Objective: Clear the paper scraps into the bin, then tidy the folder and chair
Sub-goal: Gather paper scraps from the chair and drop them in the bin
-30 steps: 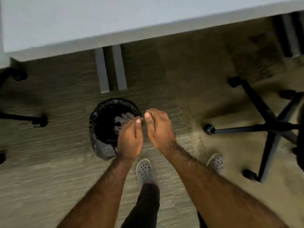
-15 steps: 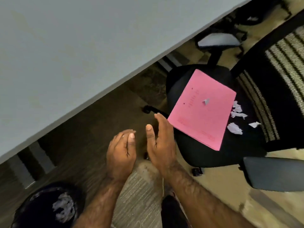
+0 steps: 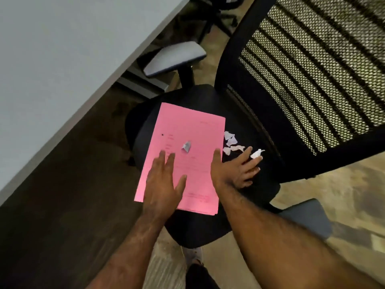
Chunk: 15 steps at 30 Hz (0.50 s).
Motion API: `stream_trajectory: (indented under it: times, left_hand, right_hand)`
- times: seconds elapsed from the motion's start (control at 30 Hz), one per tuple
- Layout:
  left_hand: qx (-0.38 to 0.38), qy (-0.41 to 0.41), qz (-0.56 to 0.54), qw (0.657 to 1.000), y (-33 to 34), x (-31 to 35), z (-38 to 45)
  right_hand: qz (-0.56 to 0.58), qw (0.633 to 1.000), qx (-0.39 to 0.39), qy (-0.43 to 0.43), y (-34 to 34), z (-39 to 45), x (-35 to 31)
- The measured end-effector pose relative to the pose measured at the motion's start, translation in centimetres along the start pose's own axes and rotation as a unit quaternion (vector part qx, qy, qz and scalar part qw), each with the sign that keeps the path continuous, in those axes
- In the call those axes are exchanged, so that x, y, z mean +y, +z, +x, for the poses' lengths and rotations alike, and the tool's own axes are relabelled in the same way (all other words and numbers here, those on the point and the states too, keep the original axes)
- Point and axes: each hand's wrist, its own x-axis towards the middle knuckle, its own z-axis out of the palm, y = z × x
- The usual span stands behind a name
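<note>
A pink folder [image 3: 193, 130] lies on the black seat of an office chair [image 3: 208, 228] with a mesh back. One small white paper scrap [image 3: 186, 146] sits on the folder. Several more paper scraps [image 3: 231, 142] lie on the seat to the folder's right. My left hand [image 3: 163, 184] is spread flat over the folder's near left part, holding nothing. My right hand [image 3: 235, 170] is open with fingers apart, reaching over the seat beside the folder's right edge, its fingertips at the scraps. The bin is out of view.
A white desk [image 3: 62, 59] fills the upper left, its edge running diagonally. The chair's grey armrests [image 3: 173, 59] stand at the far side and at the near right [image 3: 308, 220]. A second chair base shows at the top. My shoe is below.
My view swung from the bin on the floor up to the chair. Both hands moved from over the bin onto the seat, the left over the folder, the right to the scraps.
</note>
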Motion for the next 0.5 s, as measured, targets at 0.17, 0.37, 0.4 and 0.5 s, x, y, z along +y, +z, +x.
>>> stream_trajectory:
  times: [0.17, 0.37, 0.4, 0.5]
  left_hand:
    - [-0.051, 0.011, 0.071, 0.996, 5.3, 1.9, 6.2]
    - [-0.118, 0.075, 0.102, 0.985, 9.4, 3.4, 9.4]
    - [-0.122, 0.086, 0.105, 0.983, 10.0, 3.9, 9.4]
    - [-0.125, 0.125, 0.122, 0.977, 11.5, 5.7, 8.8]
  right_hand:
    - [-0.045, 0.999, -0.013, -0.012, 0.9, 8.1, 3.6]
    - [-0.058, 0.986, -0.048, -0.146, 1.6, 12.9, 5.2]
    - [-0.050, 0.982, -0.055, -0.175, 1.8, 13.4, 5.0]
    - [-0.039, 0.959, -0.087, -0.266, 2.3, 14.6, 4.2]
